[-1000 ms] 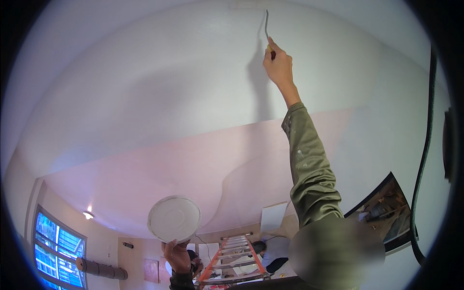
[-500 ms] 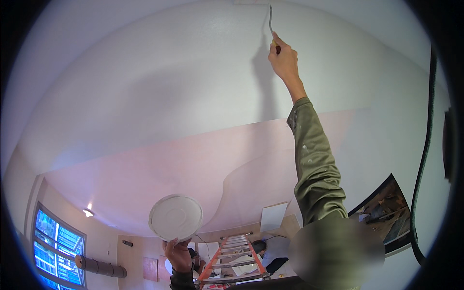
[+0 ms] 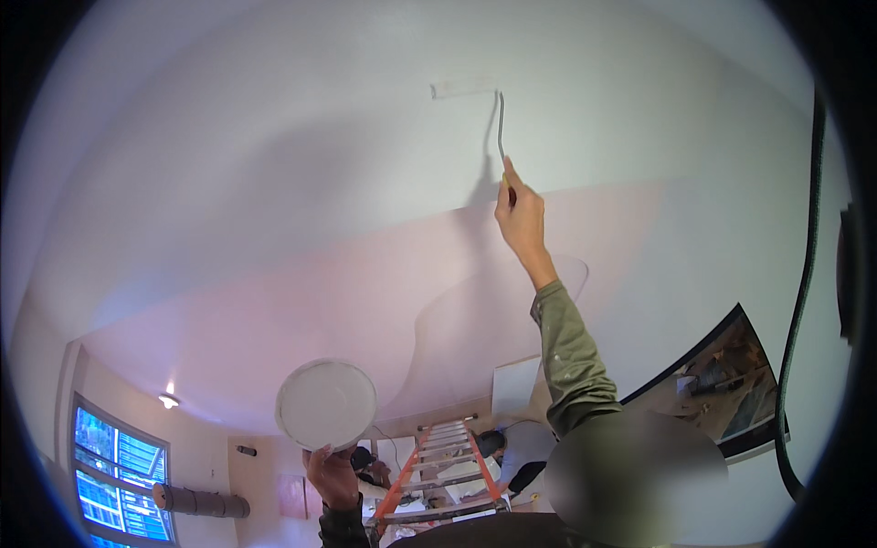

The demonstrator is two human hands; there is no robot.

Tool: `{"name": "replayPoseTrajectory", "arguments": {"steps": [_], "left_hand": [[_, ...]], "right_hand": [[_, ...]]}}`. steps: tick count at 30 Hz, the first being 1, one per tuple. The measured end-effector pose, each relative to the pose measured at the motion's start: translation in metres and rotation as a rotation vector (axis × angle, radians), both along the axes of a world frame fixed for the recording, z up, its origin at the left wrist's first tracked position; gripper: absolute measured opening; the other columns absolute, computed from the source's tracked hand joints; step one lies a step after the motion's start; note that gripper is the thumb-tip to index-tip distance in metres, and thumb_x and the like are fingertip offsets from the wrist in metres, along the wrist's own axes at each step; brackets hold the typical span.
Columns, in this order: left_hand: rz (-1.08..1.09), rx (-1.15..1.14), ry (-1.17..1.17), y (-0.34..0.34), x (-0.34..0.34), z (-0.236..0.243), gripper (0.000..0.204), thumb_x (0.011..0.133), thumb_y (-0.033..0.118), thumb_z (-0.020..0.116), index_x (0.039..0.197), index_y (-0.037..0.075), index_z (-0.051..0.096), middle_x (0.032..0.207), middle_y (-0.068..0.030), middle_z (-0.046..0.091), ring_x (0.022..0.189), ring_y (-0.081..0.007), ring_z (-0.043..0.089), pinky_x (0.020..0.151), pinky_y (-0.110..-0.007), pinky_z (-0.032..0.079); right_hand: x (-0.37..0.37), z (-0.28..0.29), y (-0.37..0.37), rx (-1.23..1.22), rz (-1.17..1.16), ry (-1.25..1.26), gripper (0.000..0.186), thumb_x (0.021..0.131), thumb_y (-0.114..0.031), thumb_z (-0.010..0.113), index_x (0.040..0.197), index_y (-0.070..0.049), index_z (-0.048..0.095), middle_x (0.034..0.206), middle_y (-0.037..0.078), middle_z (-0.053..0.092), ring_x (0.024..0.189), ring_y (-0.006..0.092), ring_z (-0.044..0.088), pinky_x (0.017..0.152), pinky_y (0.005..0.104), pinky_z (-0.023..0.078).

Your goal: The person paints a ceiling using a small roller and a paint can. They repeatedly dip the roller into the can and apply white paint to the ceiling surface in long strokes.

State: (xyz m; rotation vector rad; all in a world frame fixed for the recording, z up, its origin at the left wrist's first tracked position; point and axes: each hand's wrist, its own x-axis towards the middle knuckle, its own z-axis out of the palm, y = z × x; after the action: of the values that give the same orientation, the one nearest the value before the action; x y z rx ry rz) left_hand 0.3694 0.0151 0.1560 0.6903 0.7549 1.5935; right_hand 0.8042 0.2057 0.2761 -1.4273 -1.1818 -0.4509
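Note:
My right hand (image 3: 523, 219) is closed around the handle of a paint roller (image 3: 464, 89). The roller's pale sleeve lies against the white upper part of the wall (image 3: 347, 155), above the line where pink paint (image 3: 274, 301) begins. Its bent grey wire runs down to my fingers, and the arm in a paint-spotted green sleeve is raised. Low and to the left, my left hand (image 3: 332, 477) grips the lower rim of a round whitish lid (image 3: 326, 404), held up with its flat face showing. Whether the lid bears paint I cannot tell.
An orange stepladder (image 3: 445, 484) stands below, between two people, one in grey (image 3: 525, 457) and one in a dark cap (image 3: 367, 462). A window (image 3: 121, 470) and a duct (image 3: 201, 501) are at lower left. A black cable (image 3: 802, 292) and dark-framed panel (image 3: 722, 388) are at right.
My right hand has drawn the roller down the wall from the top edge, the elbow bending. The lid in my left hand has shifted slightly up and left.

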Motion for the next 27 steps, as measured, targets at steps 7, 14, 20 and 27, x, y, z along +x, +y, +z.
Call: {"name": "replayPoseTrajectory", "arguments": {"steps": [7, 14, 20, 27], "left_hand": [[-0.017, 0.009, 0.002, 0.001, -0.005, -0.005, 0.054, 0.084, 0.017, 0.059, 0.135, 0.002, 0.048, 0.129, -0.0163, 0.057, 0.113, -0.0295, 0.063, 0.089, -0.04, 0.058], [-0.035, -0.007, 0.04, 0.001, -0.002, 0.002, 0.056, 0.084, 0.017, 0.059, 0.137, 0.004, 0.046, 0.131, -0.0158, 0.057, 0.114, -0.0291, 0.063, 0.09, -0.04, 0.058], [-0.047, -0.021, 0.086, 0.002, -0.001, 0.002, 0.06, 0.083, 0.018, 0.057, 0.14, 0.004, 0.044, 0.133, -0.0156, 0.055, 0.116, -0.0295, 0.061, 0.09, -0.041, 0.057], [-0.006, -0.033, 0.037, 0.002, 0.005, 0.003, 0.061, 0.08, 0.016, 0.057, 0.138, 0.001, 0.043, 0.129, -0.0172, 0.055, 0.113, -0.0306, 0.062, 0.086, -0.042, 0.059]], "right_hand": [[-0.017, -0.106, -0.024, -0.107, 0.01, 0.064, 0.045, 0.094, -0.006, 0.058, 0.14, -0.007, 0.056, 0.062, 0.012, 0.052, 0.053, 0.0219, 0.049, 0.055, 0.0364, 0.043], [-0.019, -0.174, -0.05, -0.236, 0.034, 0.106, 0.046, 0.093, -0.006, 0.06, 0.139, -0.008, 0.057, 0.062, 0.012, 0.052, 0.053, 0.0204, 0.047, 0.054, 0.0357, 0.042], [-0.002, -0.164, -0.061, -0.168, 0.081, 0.221, 0.049, 0.09, -0.003, 0.061, 0.139, -0.008, 0.057, 0.061, 0.012, 0.05, 0.055, 0.0224, 0.047, 0.054, 0.0381, 0.042], [0.02, -0.124, -0.033, -0.076, 0.063, 0.157, 0.043, 0.093, -0.004, 0.06, 0.136, -0.004, 0.058, 0.06, 0.007, 0.043, 0.054, 0.0139, 0.039, 0.054, 0.0303, 0.039]]}}
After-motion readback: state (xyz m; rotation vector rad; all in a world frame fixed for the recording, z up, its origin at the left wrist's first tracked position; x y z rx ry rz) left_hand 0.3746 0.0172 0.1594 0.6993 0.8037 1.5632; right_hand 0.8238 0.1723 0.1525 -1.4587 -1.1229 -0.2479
